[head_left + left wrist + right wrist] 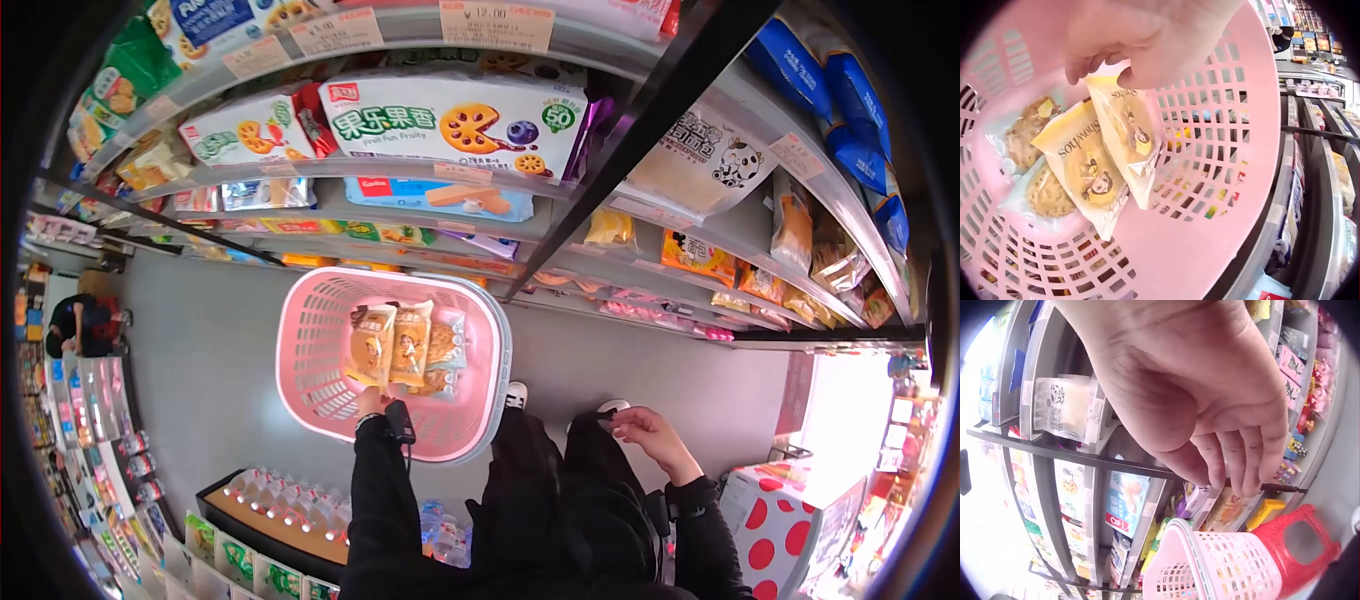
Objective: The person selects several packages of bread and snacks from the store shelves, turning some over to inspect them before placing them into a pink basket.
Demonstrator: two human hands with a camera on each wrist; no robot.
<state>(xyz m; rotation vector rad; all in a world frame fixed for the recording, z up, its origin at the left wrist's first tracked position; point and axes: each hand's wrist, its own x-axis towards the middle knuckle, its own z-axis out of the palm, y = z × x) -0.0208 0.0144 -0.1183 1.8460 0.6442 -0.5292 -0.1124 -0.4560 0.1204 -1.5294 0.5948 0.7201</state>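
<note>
In the head view my left hand (pixel 370 402) reaches over the near wall of a pink basket (pixel 296 385). Its thumb and fingers pinch the top edge of a yellow-and-cream packet marked Showhos (pixel 1125 122). A second Showhos packet (pixel 1088 165) lies against it, overlapping clear bags of speckled baked goods (pixel 1047 194) on the basket's floor. My right hand (pixel 650 437) hangs beside my leg, away from the basket. Its fingers (pixel 1250 462) are loosely bent, with nothing in them, in the right wrist view.
Shelves of boxed biscuits (pixel 455 125) and bagged bread (pixel 697 160) curve along the far side. A red stand (pixel 1316 550) shows beneath the basket. Bottles (pixel 290 500) stand at the near left, a polka-dot box (pixel 775 525) at the right. Another person (pixel 75 325) is far left.
</note>
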